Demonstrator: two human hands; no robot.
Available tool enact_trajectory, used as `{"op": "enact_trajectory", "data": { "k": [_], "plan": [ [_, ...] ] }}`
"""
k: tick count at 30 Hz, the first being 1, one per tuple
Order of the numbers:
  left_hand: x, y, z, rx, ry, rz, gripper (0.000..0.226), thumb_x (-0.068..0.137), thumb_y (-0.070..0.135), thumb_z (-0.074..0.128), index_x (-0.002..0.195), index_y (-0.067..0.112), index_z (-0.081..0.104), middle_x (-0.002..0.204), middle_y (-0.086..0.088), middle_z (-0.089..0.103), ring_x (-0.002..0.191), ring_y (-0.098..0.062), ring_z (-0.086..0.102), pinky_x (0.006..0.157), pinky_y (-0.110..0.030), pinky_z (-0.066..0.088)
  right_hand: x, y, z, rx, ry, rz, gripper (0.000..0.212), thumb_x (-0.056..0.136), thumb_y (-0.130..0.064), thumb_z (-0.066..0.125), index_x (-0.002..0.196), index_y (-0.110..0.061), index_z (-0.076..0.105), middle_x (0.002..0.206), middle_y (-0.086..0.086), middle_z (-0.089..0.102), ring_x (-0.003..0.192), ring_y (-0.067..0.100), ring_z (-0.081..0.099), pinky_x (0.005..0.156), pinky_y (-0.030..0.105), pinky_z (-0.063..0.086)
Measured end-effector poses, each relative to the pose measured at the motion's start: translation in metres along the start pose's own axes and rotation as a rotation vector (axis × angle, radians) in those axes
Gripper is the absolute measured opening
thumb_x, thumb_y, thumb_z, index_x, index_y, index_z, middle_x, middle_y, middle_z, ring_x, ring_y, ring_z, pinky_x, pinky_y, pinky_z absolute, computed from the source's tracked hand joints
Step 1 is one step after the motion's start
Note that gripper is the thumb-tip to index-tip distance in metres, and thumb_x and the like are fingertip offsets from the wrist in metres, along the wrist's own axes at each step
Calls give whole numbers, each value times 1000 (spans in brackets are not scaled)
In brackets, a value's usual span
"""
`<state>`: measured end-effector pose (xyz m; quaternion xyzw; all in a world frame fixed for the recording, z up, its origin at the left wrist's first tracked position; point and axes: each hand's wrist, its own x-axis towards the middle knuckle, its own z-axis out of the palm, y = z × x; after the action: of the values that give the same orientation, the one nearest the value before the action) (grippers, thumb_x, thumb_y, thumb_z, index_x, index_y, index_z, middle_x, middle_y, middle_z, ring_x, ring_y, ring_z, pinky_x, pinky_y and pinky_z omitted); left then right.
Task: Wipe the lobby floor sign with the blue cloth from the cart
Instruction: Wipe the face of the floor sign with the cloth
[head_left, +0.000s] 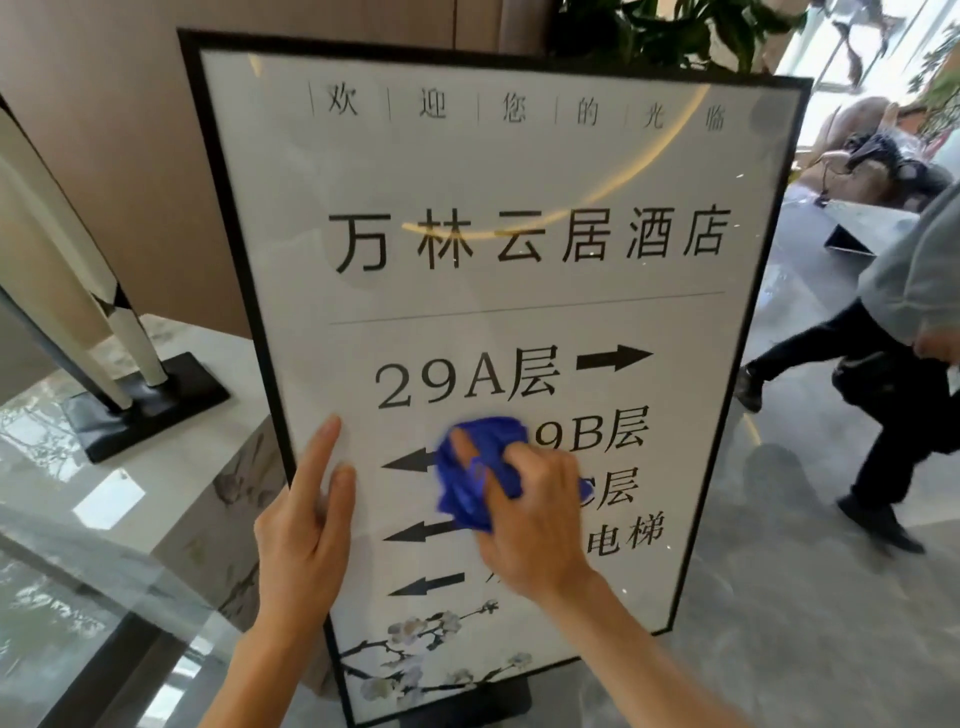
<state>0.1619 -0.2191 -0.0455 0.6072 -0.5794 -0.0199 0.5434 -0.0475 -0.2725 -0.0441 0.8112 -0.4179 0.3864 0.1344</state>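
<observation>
A tall black-framed floor sign (483, 171) with a white glass face, Chinese lettering and black arrows fills the middle of the view. My right hand (535, 525) presses a bunched blue cloth (475, 473) against the lower part of the glass, over the arrows and floor numbers. My left hand (306, 525) lies flat on the sign's left frame edge, fingers straight and pointing up, steadying it. The cloth hides part of the lettering. No cart is in view.
A marble ledge (171, 483) at the left carries a sculpture on a black base (140, 405). A person in dark trousers (878, 395) strides past on the grey floor at the right. Green plants (675, 31) rise behind the sign.
</observation>
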Motion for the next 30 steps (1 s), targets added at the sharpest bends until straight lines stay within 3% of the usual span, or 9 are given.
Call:
{"op": "enact_trajectory", "data": {
  "k": [3, 6, 8, 11, 14, 16, 20, 24, 30],
  "plan": [
    [-2, -1, 2, 10, -12, -48, 43, 100, 49, 37, 139, 66, 29, 53, 3, 47, 60, -8, 53, 57, -6, 38, 25, -9, 5, -109, 86, -114, 74, 86, -34, 63, 152, -27, 31, 119, 5, 42, 95, 22, 45, 86, 40, 39],
    [-5, -1, 2, -4, 4, -86, 39, 99, 61, 32, 136, 70, 28, 59, 1, 56, 63, -15, 56, 59, -14, 42, 48, 7, -7, 43, 172, 75, 53, 75, -22, 79, 120, -25, 50, 102, -9, 40, 86, 14, 42, 77, 41, 48],
    [-6, 0, 0, -13, -6, -81, 39, 98, 64, 30, 136, 71, 27, 60, -1, 56, 56, -16, 55, 60, -24, 44, 57, 29, -19, 172, 230, 269, 31, 82, -32, 73, 103, -26, 51, 95, -22, 35, 85, 4, 40, 78, 35, 45],
    [-5, 2, -2, -27, -14, -77, 39, 98, 65, 29, 136, 70, 27, 60, 0, 54, 56, -20, 56, 58, -28, 44, 60, 68, -38, 212, 326, 414, 35, 96, -54, 53, 113, -24, 49, 113, -7, 43, 101, 19, 48, 90, 40, 46],
    [-6, 5, -1, -44, 6, -92, 38, 97, 66, 29, 135, 72, 27, 59, -1, 52, 55, -20, 54, 60, -17, 40, 59, 107, -57, 244, 405, 568, 35, 95, -45, 56, 120, -24, 42, 112, -12, 40, 102, 22, 51, 90, 51, 51],
    [-6, 5, -1, -45, 9, -98, 38, 97, 66, 28, 135, 72, 27, 58, -1, 52, 55, -19, 54, 60, -14, 39, 60, 120, -62, 231, 430, 620, 33, 96, -45, 54, 118, -24, 42, 114, -1, 43, 101, 31, 54, 87, 60, 50],
    [-8, 4, 0, -46, 4, -117, 38, 97, 65, 29, 135, 71, 28, 60, 4, 52, 62, -14, 54, 59, -8, 38, 66, 100, -52, 155, 433, 566, 33, 103, -50, 43, 121, -21, 44, 118, 3, 40, 100, 40, 55, 87, 62, 49],
    [-7, 5, 2, -52, 5, -119, 37, 99, 63, 31, 135, 71, 29, 57, 3, 52, 63, -13, 55, 56, -12, 40, 73, 56, -30, 77, 400, 463, 44, 104, -49, 43, 127, -11, 52, 119, 5, 42, 102, 30, 48, 90, 52, 47],
    [-8, 2, 3, -24, -12, -134, 40, 98, 63, 33, 137, 69, 29, 60, 5, 55, 64, -13, 57, 58, -7, 41, 96, -20, -5, -18, 181, 91, 54, 99, -46, 49, 147, -22, 42, 119, 11, 49, 100, 26, 47, 87, 41, 39]
  ]
}}
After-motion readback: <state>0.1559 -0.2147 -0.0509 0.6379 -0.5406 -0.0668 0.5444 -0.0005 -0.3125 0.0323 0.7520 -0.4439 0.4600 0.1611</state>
